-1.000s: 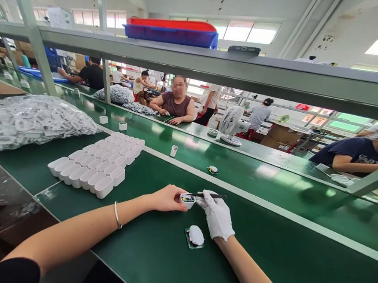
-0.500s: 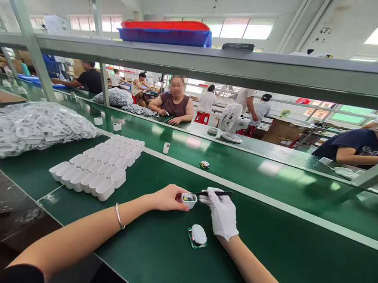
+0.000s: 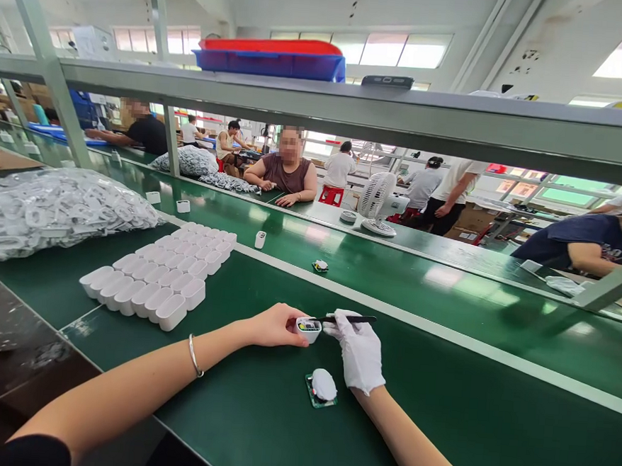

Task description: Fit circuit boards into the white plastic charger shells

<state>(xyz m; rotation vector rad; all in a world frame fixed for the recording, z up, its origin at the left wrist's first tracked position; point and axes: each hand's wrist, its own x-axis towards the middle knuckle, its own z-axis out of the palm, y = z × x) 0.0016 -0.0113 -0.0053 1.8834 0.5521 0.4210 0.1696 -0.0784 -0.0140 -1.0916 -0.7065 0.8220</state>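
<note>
Bare and wearing a bangle at the wrist, my left hand (image 3: 279, 326) grips a small white plastic housing (image 3: 309, 334) by its left side. Inside the housing's open top a circuit board with small parts (image 3: 309, 325) shows. My right hand (image 3: 359, 350), in a white glove, is closed round dark tweezers (image 3: 355, 319). Their tip reaches to the housing's upper rim; whether it touches the board I cannot tell. Just below, on the green surface, lies another circuit board (image 3: 325, 403) with a round white pad (image 3: 324, 384) on it.
Rows of white housings (image 3: 172, 310) stand at left, beside a clear bag of white plastic parts (image 3: 51, 208). Beyond a white strip (image 3: 416, 320), the green belt carries a small board (image 3: 320, 265) and a white housing (image 3: 260, 239). A shelf beam (image 3: 319, 109) crosses overhead; co-workers sit opposite.
On the belt, the small board and white housings have shifted left. My hands, with the housing and tweezers, stay nearly in place. A standing person in the background has moved right.
</note>
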